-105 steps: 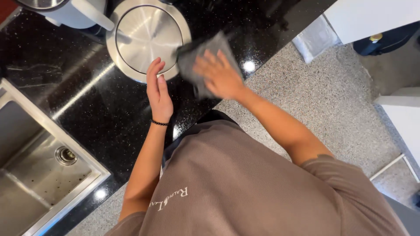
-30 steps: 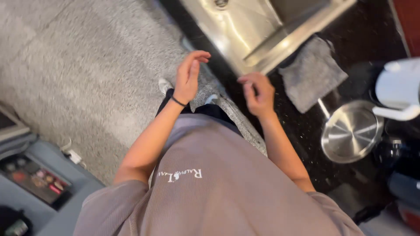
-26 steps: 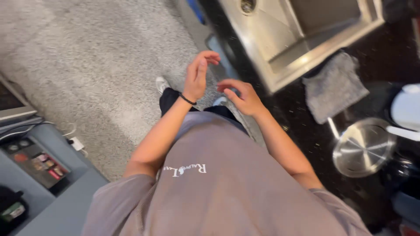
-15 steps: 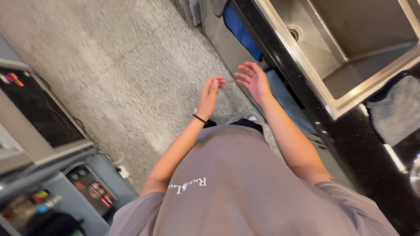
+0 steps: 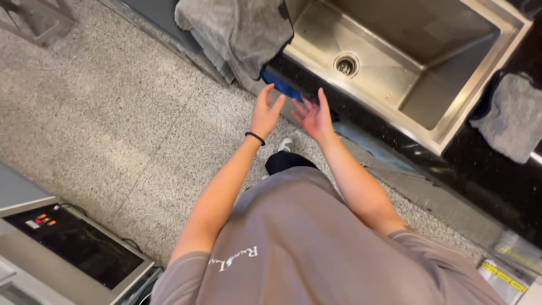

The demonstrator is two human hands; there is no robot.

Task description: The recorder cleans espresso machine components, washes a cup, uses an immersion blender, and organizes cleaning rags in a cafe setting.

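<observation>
a speckled grey stone floor [image 5: 107, 118] fills the left. far right, a deep stainless steel sink [image 5: 418, 62] is set in the black polished bench [image 5: 497, 186]. a grey cloth [image 5: 237, 28] hangs over the bench edge just beyond both hands, nearest the left hand [image 5: 265, 112]; another grey cloth [image 5: 512, 116] lies on the bench well to the right. left hand and right hand [image 5: 314, 116] hover with fingers spread, palms facing, holding nothing. a yellow-striped clear packet [image 5: 511, 268] sits near right.

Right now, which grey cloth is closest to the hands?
The grey cloth draped over the counter edge left of the sink. It hangs just above the left hand and right hand; the other cloth lies beyond the sink.
</observation>
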